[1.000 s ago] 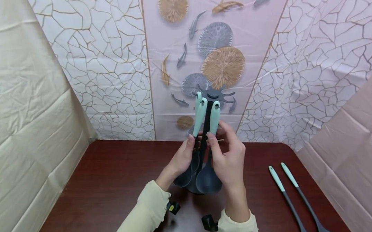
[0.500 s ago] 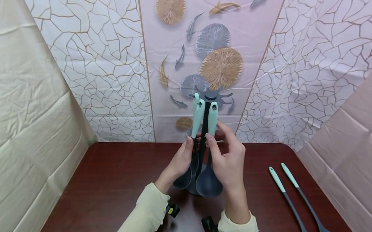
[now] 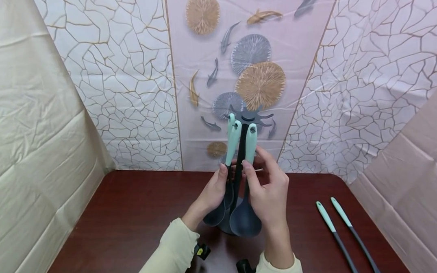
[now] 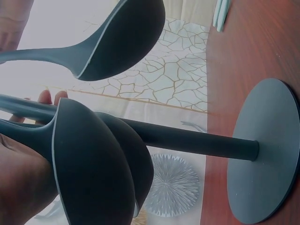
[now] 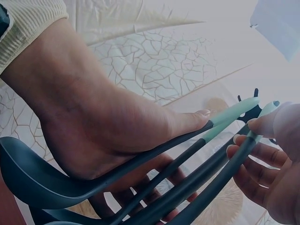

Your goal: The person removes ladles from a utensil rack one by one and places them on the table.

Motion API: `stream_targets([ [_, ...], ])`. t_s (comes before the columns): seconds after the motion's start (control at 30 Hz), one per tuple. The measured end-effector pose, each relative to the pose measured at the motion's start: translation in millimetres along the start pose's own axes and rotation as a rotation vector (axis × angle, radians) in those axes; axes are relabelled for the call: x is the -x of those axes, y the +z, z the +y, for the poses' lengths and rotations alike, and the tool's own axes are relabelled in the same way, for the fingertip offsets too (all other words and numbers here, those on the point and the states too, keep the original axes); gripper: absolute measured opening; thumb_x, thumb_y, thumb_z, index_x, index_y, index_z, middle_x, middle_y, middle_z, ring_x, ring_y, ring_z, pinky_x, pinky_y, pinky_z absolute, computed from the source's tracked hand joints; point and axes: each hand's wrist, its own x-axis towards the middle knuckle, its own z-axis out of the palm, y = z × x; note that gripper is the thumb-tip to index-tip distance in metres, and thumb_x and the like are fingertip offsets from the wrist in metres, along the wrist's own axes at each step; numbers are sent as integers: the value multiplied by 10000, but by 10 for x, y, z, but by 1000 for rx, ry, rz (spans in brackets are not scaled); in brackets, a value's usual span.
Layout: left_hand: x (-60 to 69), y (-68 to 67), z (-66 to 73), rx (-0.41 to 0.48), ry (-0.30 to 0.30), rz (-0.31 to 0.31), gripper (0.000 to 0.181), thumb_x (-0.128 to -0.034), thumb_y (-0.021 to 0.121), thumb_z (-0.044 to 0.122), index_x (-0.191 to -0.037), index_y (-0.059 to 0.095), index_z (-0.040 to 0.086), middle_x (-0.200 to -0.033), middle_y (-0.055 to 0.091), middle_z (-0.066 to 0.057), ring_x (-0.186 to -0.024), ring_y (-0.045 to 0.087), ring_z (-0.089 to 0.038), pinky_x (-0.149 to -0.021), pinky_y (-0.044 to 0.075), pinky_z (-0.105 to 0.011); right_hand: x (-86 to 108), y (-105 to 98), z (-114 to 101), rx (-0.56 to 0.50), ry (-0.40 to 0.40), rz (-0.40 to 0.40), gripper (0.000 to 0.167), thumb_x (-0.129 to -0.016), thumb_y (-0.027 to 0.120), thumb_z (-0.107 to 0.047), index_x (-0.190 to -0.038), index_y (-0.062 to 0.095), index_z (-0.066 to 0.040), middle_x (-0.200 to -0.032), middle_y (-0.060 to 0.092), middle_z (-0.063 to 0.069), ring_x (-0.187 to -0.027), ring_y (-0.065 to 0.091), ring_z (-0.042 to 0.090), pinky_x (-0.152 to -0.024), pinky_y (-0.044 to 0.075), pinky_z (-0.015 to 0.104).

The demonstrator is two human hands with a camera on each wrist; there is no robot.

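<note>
The left hand [image 3: 213, 193] has its fingers curled round the shaft of a dark ladle [image 3: 215, 216] with a mint handle; a second mint handle [image 3: 230, 119] rises just behind it (whether the same fingers grip that one too, I cannot tell). The right hand [image 3: 270, 193] pinches another ladle [image 3: 245, 221] high on its shaft, thumb against the near side, bowl downward. Both ladles are upright, in front of the dark stand [image 4: 265, 150], whose round base rests about midway between the left and right edges of the surface [image 3: 134, 221]. Two more utensils [image 3: 344, 249] lie side by side, slanting along the surface's right edge, their mint handles toward the far right corner.
</note>
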Motion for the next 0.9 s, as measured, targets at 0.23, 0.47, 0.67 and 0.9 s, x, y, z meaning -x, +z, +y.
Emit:
stream_targets([
  [0.23, -6, 13, -13, 16, 7, 1, 1046, -964, 138, 839, -1546, 423, 18, -1274, 652, -216, -1246, 612, -394, -1119, 431, -512, 10, -6, -16, -4, 0, 9, 429, -1011, 731, -88, -1420, 680, -210, -1004, 748, 24, -809, 720, 205, -677, 595, 255],
  [0.47, -15, 11, -33, 38, 14, 0, 1058, -958, 129, 839, -1523, 442, 0, -1234, 660, -242, -1226, 597, -453, -1114, 435, -504, 7, -26, -44, 15, 2, 6, 436, -1010, 736, -96, -1424, 677, -220, -1022, 751, 20, -870, 708, 178, -693, 589, 245],
  [0.67, -19, 26, -23, 40, 21, 1, 1064, -955, 124, 838, -1510, 447, -9, -1231, 648, -291, -1198, 606, -403, -1098, 439, -510, 6, -48, -55, 20, -4, 0, 443, -1011, 730, -86, -1430, 673, -213, -1035, 755, 25, -874, 704, 177, -703, 593, 246],
  [0.9, -19, 28, -11, 44, 31, 9, 1056, -970, 130, 823, -1485, 466, -35, -1198, 649, -266, -1207, 575, -472, -1100, 433, -483, -1, -48, -69, 23, -14, 1, 435, -1012, 727, -82, -1428, 676, -199, -1046, 763, 30, -888, 706, 172, -717, 589, 237],
])
